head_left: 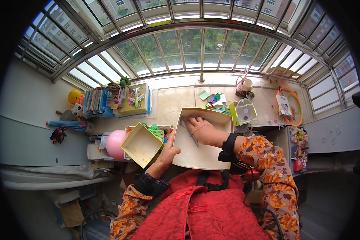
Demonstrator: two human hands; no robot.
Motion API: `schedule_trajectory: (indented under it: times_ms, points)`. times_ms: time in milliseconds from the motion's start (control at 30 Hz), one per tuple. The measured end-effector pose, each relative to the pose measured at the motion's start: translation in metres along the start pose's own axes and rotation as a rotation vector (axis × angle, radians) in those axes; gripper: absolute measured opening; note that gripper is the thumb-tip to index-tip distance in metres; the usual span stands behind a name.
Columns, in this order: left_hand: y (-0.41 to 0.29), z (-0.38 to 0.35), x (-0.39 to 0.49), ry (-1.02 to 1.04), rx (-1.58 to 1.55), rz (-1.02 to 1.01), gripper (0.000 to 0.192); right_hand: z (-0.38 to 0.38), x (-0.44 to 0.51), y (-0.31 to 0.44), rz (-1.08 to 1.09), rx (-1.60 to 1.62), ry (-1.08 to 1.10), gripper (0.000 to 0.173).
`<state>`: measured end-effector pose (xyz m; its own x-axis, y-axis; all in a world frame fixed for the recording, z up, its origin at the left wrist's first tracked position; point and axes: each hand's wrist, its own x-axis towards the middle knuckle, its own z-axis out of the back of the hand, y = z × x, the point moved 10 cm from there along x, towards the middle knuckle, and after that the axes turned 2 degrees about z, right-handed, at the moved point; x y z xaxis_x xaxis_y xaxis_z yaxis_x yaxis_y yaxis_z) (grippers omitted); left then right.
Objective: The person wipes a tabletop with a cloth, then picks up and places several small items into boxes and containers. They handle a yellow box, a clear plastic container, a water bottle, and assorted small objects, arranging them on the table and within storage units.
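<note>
A large cream-coloured cardboard box [208, 160], open at the top, is tilted in front of my red top. My left hand [169, 153] grips its left wall, thumb near the rim. Inside it, my right hand [201, 129] reaches to the upper left, fingers against the inner surface beside a thin clear and dark item [194, 138] whose kind I cannot tell. Whether the right fingers hold anything is hidden. To the left stands a smaller empty green-edged box [142, 145], next to a white basket [168, 127] with green plastic pieces.
A pink ball [116, 144] lies left of the boxes. On the ledge are books in a blue holder [106, 111], a toy airplane [136, 97], small colourful pieces [217, 102], a green box with a clear lid [246, 111] and an orange hoop [300, 103]. Barred windows rise behind.
</note>
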<state>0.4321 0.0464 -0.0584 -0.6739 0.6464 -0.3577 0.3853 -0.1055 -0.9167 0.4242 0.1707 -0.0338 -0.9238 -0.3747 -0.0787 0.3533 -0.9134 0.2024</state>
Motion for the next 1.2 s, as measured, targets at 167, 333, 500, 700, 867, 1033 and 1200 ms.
schedule_trajectory:
  times_ms: [167, 333, 500, 700, 867, 1033, 1200]
  points:
    - [-0.013, -0.001, -0.007, -0.028, 0.105, -0.093, 0.092, 0.007, 0.004, 0.004, -0.114, -0.138, 0.008, 0.051]
    - [-0.019, -0.005, -0.014, -0.034, 0.062, -0.082, 0.092, 0.012, -0.013, 0.011, -0.041, -0.005, -0.006, 0.051]
    - [-0.023, -0.018, -0.019, -0.023, 0.109, -0.057, 0.096, 0.007, -0.014, 0.000, -0.104, 0.074, -0.058, 0.049]
    - [-0.023, -0.026, -0.020, 0.006, 0.138, -0.075, 0.097, 0.001, -0.002, -0.003, -0.145, 0.151, -0.091, 0.038]
    - [-0.017, -0.027, -0.024, 0.009, 0.114, -0.093, 0.097, 0.011, 0.000, -0.004, -0.127, 0.262, -0.182, 0.034]
    - [-0.014, -0.027, -0.028, -0.029, 0.168, -0.151, 0.098, 0.015, 0.001, 0.001, -0.012, 0.396, -0.167, 0.034]
    - [-0.008, -0.017, -0.024, -0.037, 0.035, -0.125, 0.099, -0.002, -0.027, 0.048, 0.338, 0.303, 0.209, 0.031]
